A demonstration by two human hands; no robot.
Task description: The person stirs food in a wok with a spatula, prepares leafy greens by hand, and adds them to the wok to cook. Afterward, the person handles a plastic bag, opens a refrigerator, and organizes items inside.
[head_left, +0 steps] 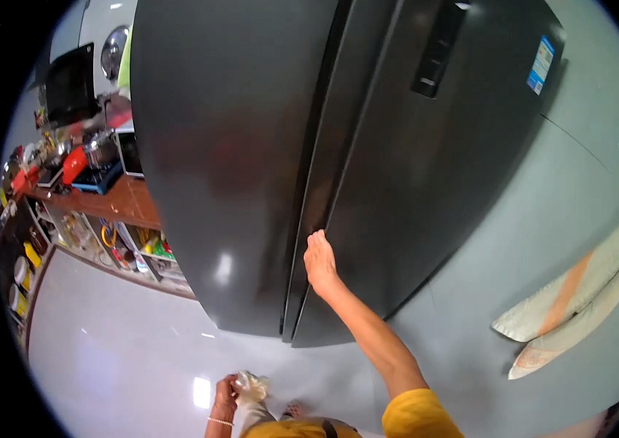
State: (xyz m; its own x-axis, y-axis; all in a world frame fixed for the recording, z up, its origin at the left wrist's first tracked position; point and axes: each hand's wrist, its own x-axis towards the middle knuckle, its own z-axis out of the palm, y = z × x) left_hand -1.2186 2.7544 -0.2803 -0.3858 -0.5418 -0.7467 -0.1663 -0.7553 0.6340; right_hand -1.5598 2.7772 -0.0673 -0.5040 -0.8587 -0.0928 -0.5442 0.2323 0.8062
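Note:
A tall dark grey refrigerator (236, 168) with two doors stands in front of me. My right hand (320, 263) has its fingers hooked on the inner edge of the right refrigerator door (426, 160), low along the middle gap. Down near my legs, my left hand (227, 390) is closed on a clear plastic bag (252, 386). Something pale yellowish shows inside the bag, too blurred to name. The right door carries a dark display panel (439, 51) and a blue and white label (540, 66).
To the left runs a reddish-brown counter (134, 201) with a metal pot (101, 150) and other kitchenware. Open shelves below hold bottles and packages. A striped cloth (579, 285) hangs at the right wall. Glossy pale floor (105, 328) lies beneath.

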